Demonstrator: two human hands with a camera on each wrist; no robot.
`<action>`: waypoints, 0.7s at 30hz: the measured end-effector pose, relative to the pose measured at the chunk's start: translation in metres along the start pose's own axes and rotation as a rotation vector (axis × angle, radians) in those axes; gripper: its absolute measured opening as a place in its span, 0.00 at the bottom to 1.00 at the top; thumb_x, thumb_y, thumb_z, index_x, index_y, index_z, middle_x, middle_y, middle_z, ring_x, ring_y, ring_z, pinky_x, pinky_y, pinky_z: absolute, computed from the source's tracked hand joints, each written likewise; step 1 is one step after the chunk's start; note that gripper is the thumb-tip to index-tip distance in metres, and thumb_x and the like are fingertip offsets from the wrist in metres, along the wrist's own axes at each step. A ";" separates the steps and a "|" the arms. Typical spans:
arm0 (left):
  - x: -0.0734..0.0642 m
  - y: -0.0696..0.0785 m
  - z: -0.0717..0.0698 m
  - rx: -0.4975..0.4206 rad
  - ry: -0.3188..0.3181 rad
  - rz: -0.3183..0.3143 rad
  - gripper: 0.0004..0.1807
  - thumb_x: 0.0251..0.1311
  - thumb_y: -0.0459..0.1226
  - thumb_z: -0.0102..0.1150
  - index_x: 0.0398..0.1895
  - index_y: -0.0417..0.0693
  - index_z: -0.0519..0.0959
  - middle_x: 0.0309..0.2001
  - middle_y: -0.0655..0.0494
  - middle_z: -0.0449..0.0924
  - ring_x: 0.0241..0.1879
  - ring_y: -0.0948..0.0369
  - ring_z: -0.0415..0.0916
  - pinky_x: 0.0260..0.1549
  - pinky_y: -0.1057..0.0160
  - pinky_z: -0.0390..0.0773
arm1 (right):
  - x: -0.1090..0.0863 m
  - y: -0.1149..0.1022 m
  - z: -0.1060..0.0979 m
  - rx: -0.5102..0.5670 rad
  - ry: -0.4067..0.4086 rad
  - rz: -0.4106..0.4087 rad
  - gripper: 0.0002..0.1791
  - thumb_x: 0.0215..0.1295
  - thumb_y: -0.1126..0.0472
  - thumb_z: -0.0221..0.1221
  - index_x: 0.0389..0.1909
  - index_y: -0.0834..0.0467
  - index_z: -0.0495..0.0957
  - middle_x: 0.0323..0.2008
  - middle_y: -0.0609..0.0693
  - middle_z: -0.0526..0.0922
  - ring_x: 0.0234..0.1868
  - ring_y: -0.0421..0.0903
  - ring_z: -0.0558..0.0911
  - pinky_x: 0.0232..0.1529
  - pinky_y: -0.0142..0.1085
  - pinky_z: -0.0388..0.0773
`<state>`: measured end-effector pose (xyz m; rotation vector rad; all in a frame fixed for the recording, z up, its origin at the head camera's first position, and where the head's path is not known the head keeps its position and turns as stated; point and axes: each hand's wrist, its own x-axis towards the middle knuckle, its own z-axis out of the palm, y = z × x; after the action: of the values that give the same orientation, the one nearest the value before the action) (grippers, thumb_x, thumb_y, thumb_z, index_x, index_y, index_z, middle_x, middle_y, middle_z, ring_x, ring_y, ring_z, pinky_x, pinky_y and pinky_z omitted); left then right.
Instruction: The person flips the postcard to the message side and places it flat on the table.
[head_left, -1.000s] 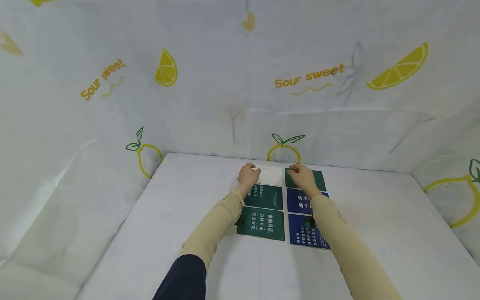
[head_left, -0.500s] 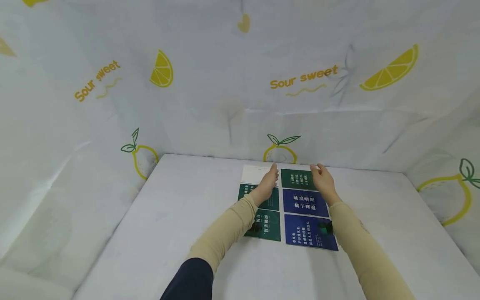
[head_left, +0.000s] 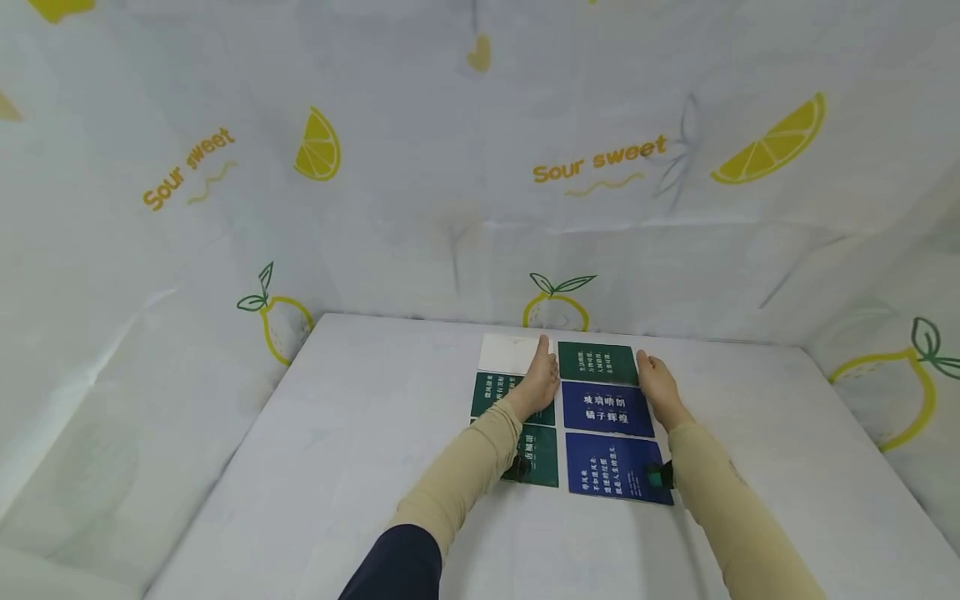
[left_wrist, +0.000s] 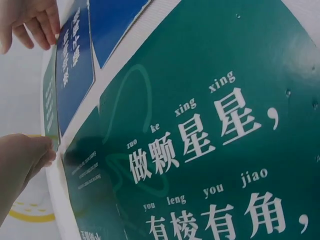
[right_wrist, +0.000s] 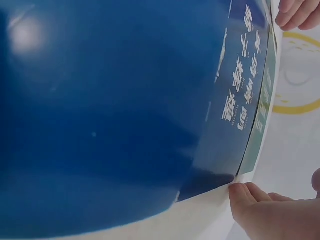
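Two columns of cards lie flat. On the right are a green card (head_left: 597,363), a blue card (head_left: 608,410) and another blue card (head_left: 615,468). On the left, a white card (head_left: 507,353) lies above two green cards, the nearer one (head_left: 543,457) partly hidden by the forearm. My left hand (head_left: 538,383) stands on edge over the left column near the gap, fingers pointing away. My right hand (head_left: 662,392) is at the right column's outer edge; in the right wrist view its fingertips (right_wrist: 237,192) touch the blue card's corner. Neither hand grips anything.
The cards lie on a white table (head_left: 360,433). A white curtain (head_left: 420,192) printed with lemons and lettering hangs behind and at the sides. Both sleeved forearms reach over the table, each with a dark device at the wrist.
Both hands left the back cards. My left hand moved right to the gap between columns; my right hand moved right to the outer edge, then slightly nearer. The right column's printed text is uncovered.
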<state>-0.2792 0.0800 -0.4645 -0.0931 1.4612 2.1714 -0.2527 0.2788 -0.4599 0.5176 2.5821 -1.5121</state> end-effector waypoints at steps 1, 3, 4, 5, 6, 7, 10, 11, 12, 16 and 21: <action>0.000 -0.002 0.000 -0.004 0.000 0.000 0.44 0.67 0.62 0.20 0.72 0.37 0.37 0.74 0.41 0.33 0.74 0.49 0.31 0.72 0.57 0.39 | 0.000 0.002 0.001 -0.002 -0.002 0.002 0.42 0.71 0.39 0.21 0.70 0.70 0.35 0.71 0.70 0.41 0.72 0.66 0.43 0.70 0.56 0.43; 0.001 -0.007 0.001 -0.013 0.003 0.000 0.44 0.67 0.62 0.21 0.72 0.37 0.36 0.74 0.40 0.32 0.74 0.49 0.31 0.72 0.56 0.39 | -0.001 0.005 0.002 -0.003 0.006 0.010 0.41 0.71 0.40 0.23 0.71 0.69 0.35 0.71 0.70 0.41 0.72 0.66 0.44 0.70 0.56 0.44; 0.001 -0.009 0.001 -0.018 0.005 0.002 0.44 0.67 0.62 0.21 0.72 0.37 0.36 0.74 0.41 0.32 0.74 0.49 0.31 0.72 0.56 0.39 | 0.000 0.006 0.003 0.001 0.012 0.013 0.40 0.71 0.41 0.23 0.71 0.69 0.36 0.71 0.70 0.42 0.72 0.66 0.44 0.70 0.56 0.45; 0.001 -0.010 0.002 -0.020 0.008 0.008 0.44 0.68 0.61 0.21 0.72 0.37 0.36 0.74 0.40 0.32 0.74 0.49 0.31 0.72 0.56 0.39 | 0.000 0.007 0.003 0.008 0.018 0.014 0.40 0.72 0.41 0.24 0.71 0.68 0.36 0.71 0.69 0.42 0.72 0.66 0.45 0.70 0.56 0.45; 0.002 -0.011 0.002 -0.022 0.013 0.017 0.44 0.68 0.61 0.21 0.72 0.37 0.36 0.74 0.40 0.32 0.74 0.48 0.31 0.72 0.56 0.39 | 0.000 0.008 0.003 0.013 0.025 0.015 0.39 0.72 0.42 0.24 0.71 0.68 0.36 0.71 0.69 0.43 0.72 0.66 0.45 0.70 0.56 0.45; 0.003 -0.011 0.002 -0.023 0.014 0.024 0.44 0.68 0.61 0.21 0.72 0.37 0.36 0.74 0.40 0.32 0.74 0.48 0.30 0.72 0.56 0.39 | 0.000 0.008 0.004 0.018 0.031 0.014 0.39 0.72 0.42 0.25 0.71 0.68 0.37 0.71 0.70 0.43 0.71 0.66 0.46 0.70 0.56 0.46; 0.004 -0.011 0.003 -0.013 0.027 0.037 0.43 0.67 0.62 0.21 0.73 0.38 0.37 0.74 0.39 0.33 0.74 0.47 0.32 0.72 0.55 0.40 | 0.002 0.009 0.004 0.035 0.051 0.014 0.37 0.73 0.44 0.26 0.71 0.68 0.40 0.70 0.70 0.48 0.71 0.65 0.50 0.69 0.55 0.49; 0.005 -0.010 0.003 -0.012 0.031 0.037 0.43 0.67 0.62 0.21 0.73 0.38 0.38 0.74 0.39 0.34 0.74 0.47 0.33 0.72 0.55 0.41 | 0.002 0.009 0.003 0.044 0.057 0.014 0.37 0.73 0.44 0.26 0.71 0.68 0.41 0.70 0.70 0.50 0.71 0.65 0.52 0.69 0.55 0.50; 0.005 -0.010 0.003 -0.010 0.034 0.036 0.43 0.67 0.62 0.21 0.73 0.39 0.39 0.74 0.38 0.35 0.74 0.47 0.35 0.72 0.55 0.42 | 0.003 0.010 0.003 0.054 0.064 0.016 0.36 0.73 0.45 0.27 0.71 0.67 0.43 0.69 0.69 0.52 0.70 0.64 0.53 0.69 0.54 0.51; 0.005 -0.008 0.004 -0.020 0.044 0.022 0.43 0.67 0.62 0.22 0.73 0.39 0.41 0.73 0.36 0.39 0.74 0.46 0.38 0.72 0.55 0.45 | 0.005 0.010 0.002 0.114 0.081 0.022 0.34 0.74 0.47 0.29 0.70 0.68 0.46 0.68 0.69 0.56 0.70 0.63 0.56 0.69 0.51 0.54; 0.004 -0.006 0.006 -0.039 0.042 0.034 0.42 0.67 0.62 0.23 0.73 0.40 0.42 0.73 0.34 0.39 0.73 0.45 0.39 0.71 0.54 0.45 | 0.006 0.010 -0.001 0.184 0.071 0.027 0.34 0.74 0.48 0.30 0.70 0.68 0.46 0.69 0.68 0.55 0.71 0.61 0.56 0.70 0.50 0.53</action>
<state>-0.2788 0.0885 -0.4684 -0.1293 1.4542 2.2387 -0.2548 0.2853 -0.4690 0.6335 2.4883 -1.7634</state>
